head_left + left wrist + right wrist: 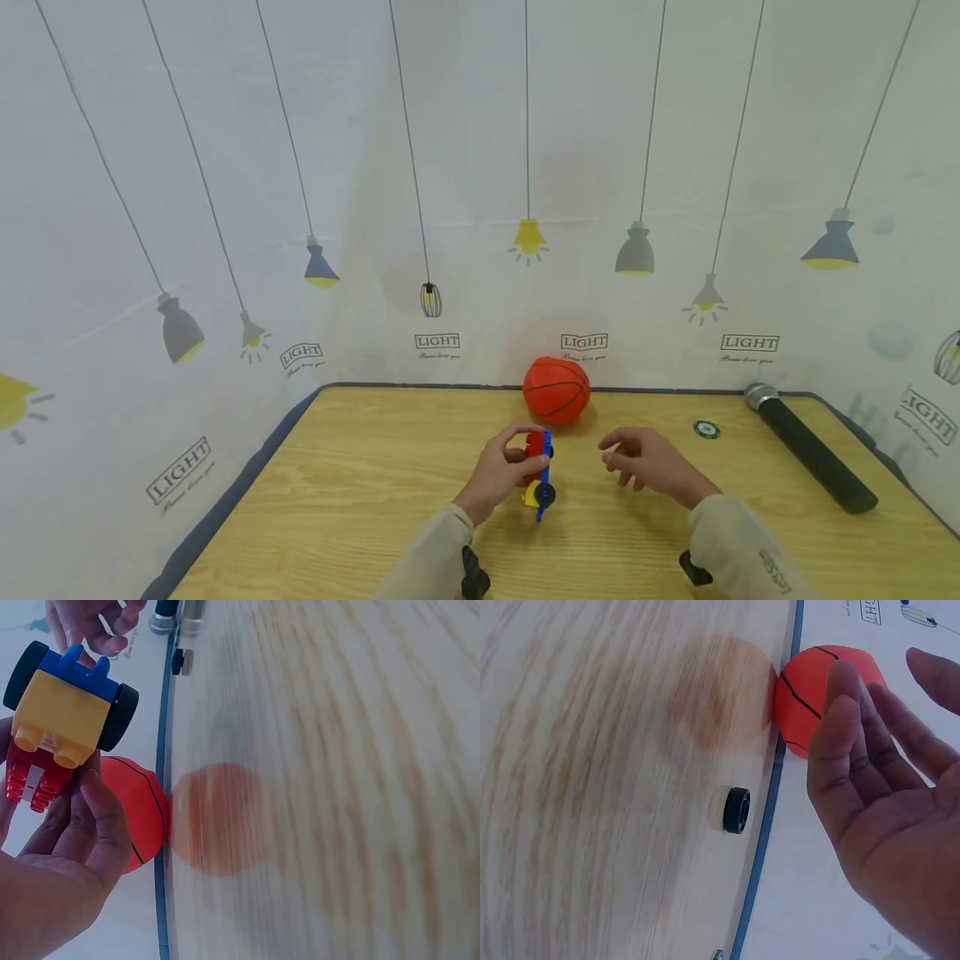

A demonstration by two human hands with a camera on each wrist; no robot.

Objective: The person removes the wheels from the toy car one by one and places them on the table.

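Observation:
My left hand [495,471] grips a toy block car [64,709] with red, yellow and blue bricks and black wheels. In the left wrist view its yellow end faces the camera, with two wheels at the sides; the fingers hold it by the red part. The car is held on its side, off the tabletop. To its right, my right hand [652,462] hovers with loosely bent fingers and nothing in them. A loose black wheel [737,811] lies on the table near that hand; in the head view it is not visible.
An orange-red toy basketball [557,392] sits at the back edge of the wooden table [360,500]. A round dark-rimmed chip [707,429] lies right of the right hand. Farther right is a black microphone [813,454]. Lamp-printed sheets [480,167] surround the table.

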